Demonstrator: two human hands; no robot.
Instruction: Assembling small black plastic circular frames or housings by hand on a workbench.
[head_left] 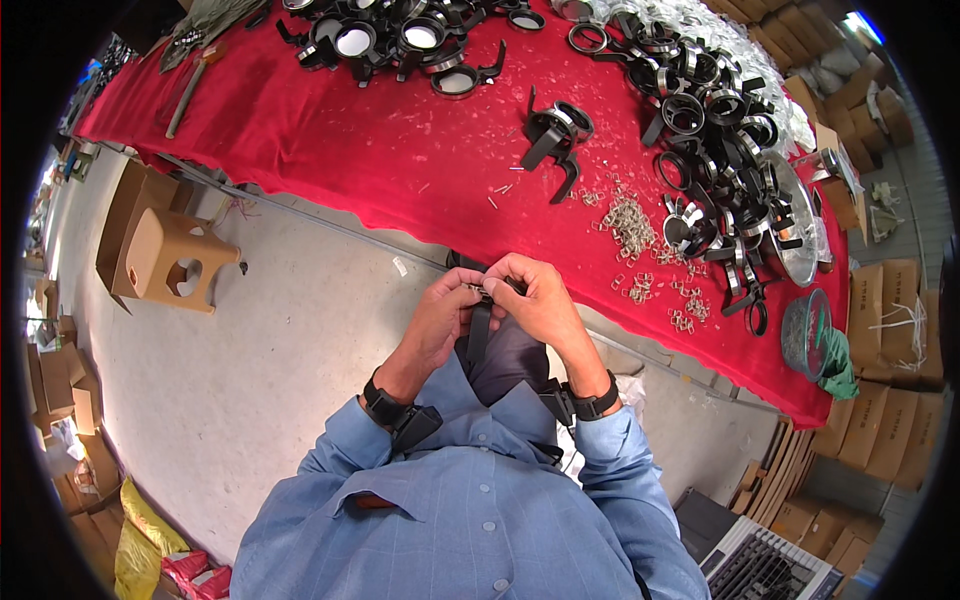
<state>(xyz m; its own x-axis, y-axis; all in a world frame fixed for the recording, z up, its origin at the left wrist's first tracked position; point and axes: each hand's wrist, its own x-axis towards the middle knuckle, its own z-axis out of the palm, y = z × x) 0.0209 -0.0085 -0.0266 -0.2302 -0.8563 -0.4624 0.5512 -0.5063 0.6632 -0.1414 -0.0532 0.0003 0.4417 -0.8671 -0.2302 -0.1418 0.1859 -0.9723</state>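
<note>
Both hands, left hand (440,315) & right hand (535,300), pinch black strap part (480,325)

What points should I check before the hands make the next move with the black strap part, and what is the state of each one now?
1. Both hands on the part: left hand and right hand both pinch the black strap part. Ok.
2. Small metal piece at the fingertips seated properly: too small to see. Cannot tell.
3. Strap hangs free: it drops straight down between the wrists, nothing caught on it. Ok.
4. Spare metal clips available: a loose heap lies on the red table cover. Ok.
5. More black ring parts available: a large pile lies on the table's right side. Ok.
</note>
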